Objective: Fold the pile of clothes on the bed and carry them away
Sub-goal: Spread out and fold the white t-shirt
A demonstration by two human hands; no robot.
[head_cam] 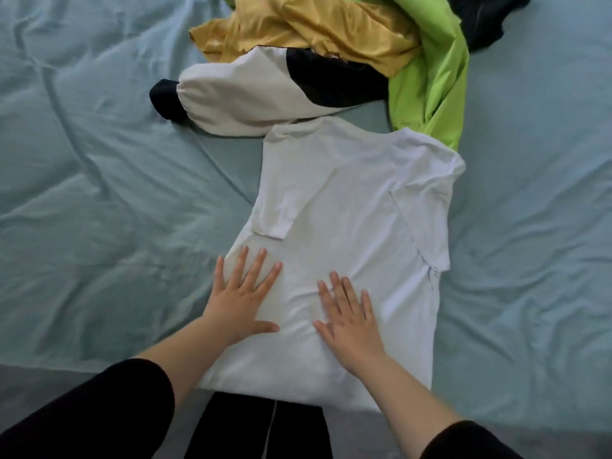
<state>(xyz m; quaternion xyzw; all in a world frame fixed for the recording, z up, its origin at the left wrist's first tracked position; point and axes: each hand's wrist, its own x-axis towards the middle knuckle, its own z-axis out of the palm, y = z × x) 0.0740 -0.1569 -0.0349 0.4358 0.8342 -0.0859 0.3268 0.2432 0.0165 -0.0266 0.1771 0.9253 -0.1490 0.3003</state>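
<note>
My fingers (256, 268) lie straight and spread, left hand (243, 299) and right hand (347, 318) pressing flat on the near half of the white T-shirt (351, 200). Beyond my fingertips the pile of clothes (314, 24) sits on the bed (99, 160), touching the shirt's far edge.

bedcover (99, 193) — teal, creased (whole width) | floor (33, 382) — grey strip at near edge

Left hand (243, 298) and right hand (351, 314) lie palm-down side by side, fingers straight and spread, forearms bare below black sleeves.
</note>
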